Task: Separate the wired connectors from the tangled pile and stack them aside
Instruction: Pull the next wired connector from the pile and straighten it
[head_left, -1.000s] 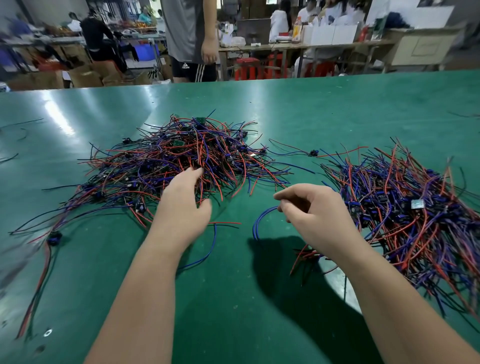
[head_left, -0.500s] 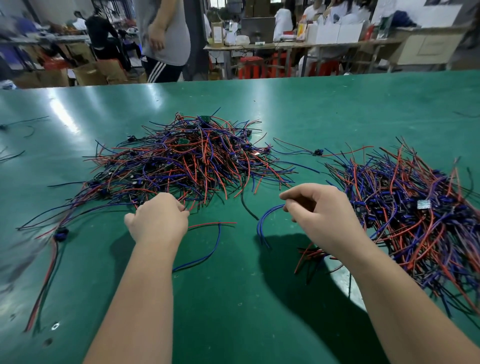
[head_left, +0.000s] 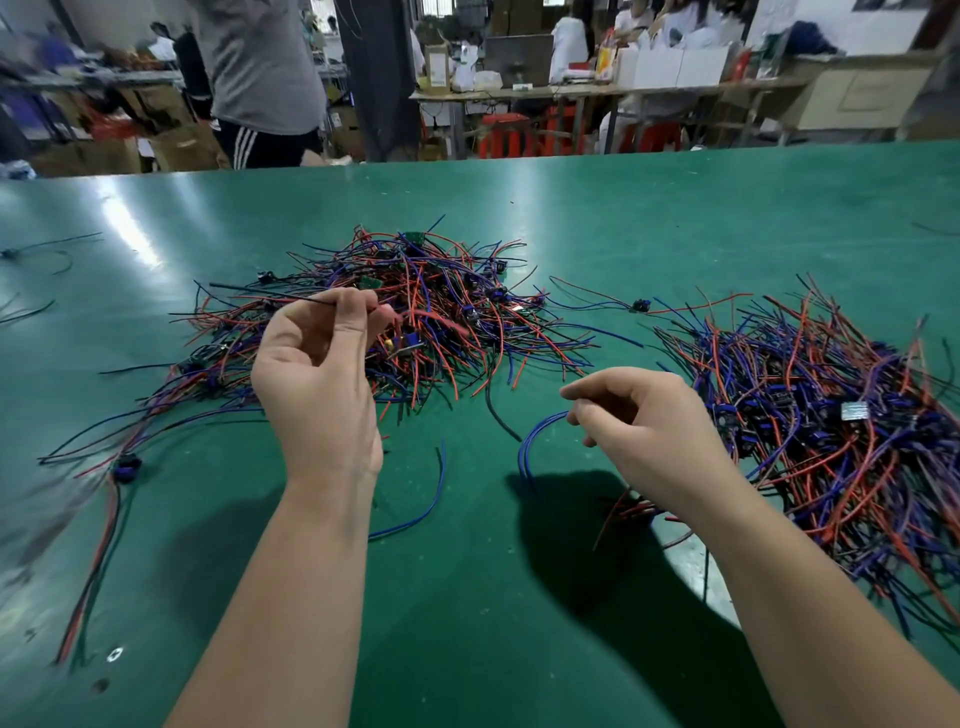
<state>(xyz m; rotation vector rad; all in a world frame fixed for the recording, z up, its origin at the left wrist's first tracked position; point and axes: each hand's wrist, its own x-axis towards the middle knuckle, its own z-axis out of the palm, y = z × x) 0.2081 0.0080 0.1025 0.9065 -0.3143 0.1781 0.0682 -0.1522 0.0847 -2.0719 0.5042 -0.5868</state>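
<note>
A tangled pile (head_left: 441, 317) of red, blue and black wired connectors lies on the green table at centre left. A second heap (head_left: 841, 415) of the same wired connectors spreads at the right. My left hand (head_left: 317, 374) is raised above the near edge of the tangled pile, fingertips pinched on a wired connector (head_left: 410, 340) whose black lead sticks out to the left. My right hand (head_left: 644, 426) hovers low beside the right heap, fingers curled on a blue wire (head_left: 530, 441) that loops down to the table.
The green table (head_left: 467, 597) stretches to a far edge. Loose wires lie at the left (head_left: 104, 499) and far left (head_left: 47, 249). One stray connector (head_left: 640, 304) sits between the heaps. A person in grey (head_left: 265, 78) stands beyond the table, with benches and boxes behind.
My left hand went from reaching into the pile to a fist at its near edge, then lifted up with a wired connector pinched in its fingertips. My right hand has barely moved.
</note>
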